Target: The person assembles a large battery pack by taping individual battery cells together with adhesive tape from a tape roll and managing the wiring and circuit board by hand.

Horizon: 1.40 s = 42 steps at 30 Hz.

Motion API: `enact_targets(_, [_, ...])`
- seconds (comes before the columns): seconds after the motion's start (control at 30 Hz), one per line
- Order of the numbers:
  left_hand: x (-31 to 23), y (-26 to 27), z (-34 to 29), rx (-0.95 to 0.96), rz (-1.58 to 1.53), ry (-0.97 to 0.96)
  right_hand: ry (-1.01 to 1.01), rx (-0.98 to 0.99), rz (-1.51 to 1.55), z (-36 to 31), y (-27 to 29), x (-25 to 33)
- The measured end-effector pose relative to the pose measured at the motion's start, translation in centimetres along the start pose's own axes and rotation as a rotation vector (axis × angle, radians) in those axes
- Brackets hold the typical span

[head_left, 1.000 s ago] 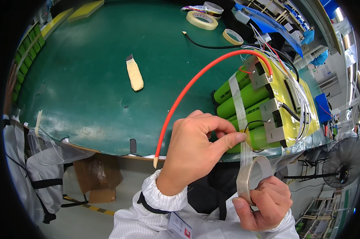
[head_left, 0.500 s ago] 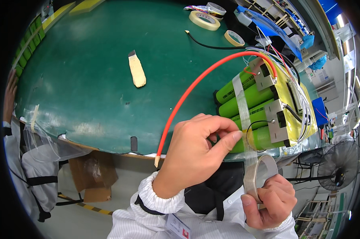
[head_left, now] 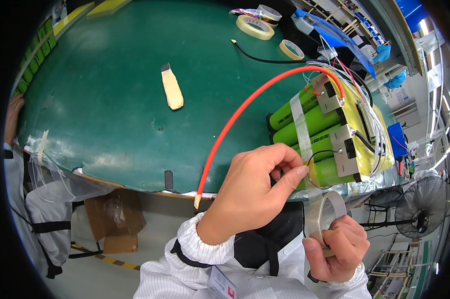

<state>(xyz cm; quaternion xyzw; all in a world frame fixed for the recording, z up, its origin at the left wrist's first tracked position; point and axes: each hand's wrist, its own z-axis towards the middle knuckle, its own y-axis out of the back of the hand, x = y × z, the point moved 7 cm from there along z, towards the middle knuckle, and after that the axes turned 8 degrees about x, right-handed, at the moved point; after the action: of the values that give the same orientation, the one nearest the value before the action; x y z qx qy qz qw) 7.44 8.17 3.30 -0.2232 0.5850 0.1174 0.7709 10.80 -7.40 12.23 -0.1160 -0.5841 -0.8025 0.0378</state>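
A battery pack of green cylindrical cells [head_left: 304, 124] lies at the table's right front edge, with metal end plates and a yellow face. A strip of clear, lined tape [head_left: 301, 119] runs across the cells and down to its roll [head_left: 313, 219]. My right hand [head_left: 337, 249] is closed around that roll, below the table edge. My left hand [head_left: 262, 187] pinches thumb and forefinger together at the tape's left edge, beside a thin black wire [head_left: 324, 151]. What lies between those fingertips is too small to make out. A thick red cable [head_left: 240, 107] arcs leftward from the pack.
On the green table [head_left: 110, 124] lies a blade with a tape-wrapped handle [head_left: 172, 89]. Masking tape rolls [head_left: 255, 27] and a black cable [head_left: 260, 57] are at the far right. Another person's hand [head_left: 13, 117] rests at the left edge. A fan [head_left: 421, 207] stands at right.
My left hand has shifted slightly right, still pinching beside the tape. The right hand and the tape roll have hardly moved. The other person's hand has shifted slightly.
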Motion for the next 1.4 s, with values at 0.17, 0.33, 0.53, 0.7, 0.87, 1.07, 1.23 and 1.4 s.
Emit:
enact_targets(0.17, [0.2,-0.2,-0.7,-0.042,0.011,-0.057,0.022,-0.022,0.021,0.1,0.2,0.2])
enact_targets(0.33, [0.6,-0.5,-1.0,-0.073,0.004,-0.091,0.033,-0.050,-0.004,0.0,0.4,0.1])
enact_targets(0.53, [0.2,-1.0,-1.7,-0.178,0.081,-0.191,0.071,-0.045,-0.036,0.2,0.7,0.2])
enact_targets(0.7, [-0.5,-1.2,-2.4,-0.253,0.240,-0.341,0.054,-0.035,-0.050,0.2,0.7,0.1])
enact_targets(0.87, [-1.3,-1.6,-2.5,-0.316,0.379,-0.477,0.024,-0.099,0.003,-0.4,0.6,-0.6])
enact_targets(1.07, [-1.8,-1.8,-2.8,-0.363,0.541,-0.609,0.024,-0.046,0.062,-0.2,0.4,-0.8])
enact_targets(1.23, [-1.2,-1.5,-2.4,-0.325,0.303,-0.393,0.034,-0.031,0.040,0.0,0.3,-0.9])
enact_targets(1.4, [-1.2,-1.0,-2.0,-0.314,0.284,-0.215,0.057,-0.038,0.032,0.0,0.5,-0.7])
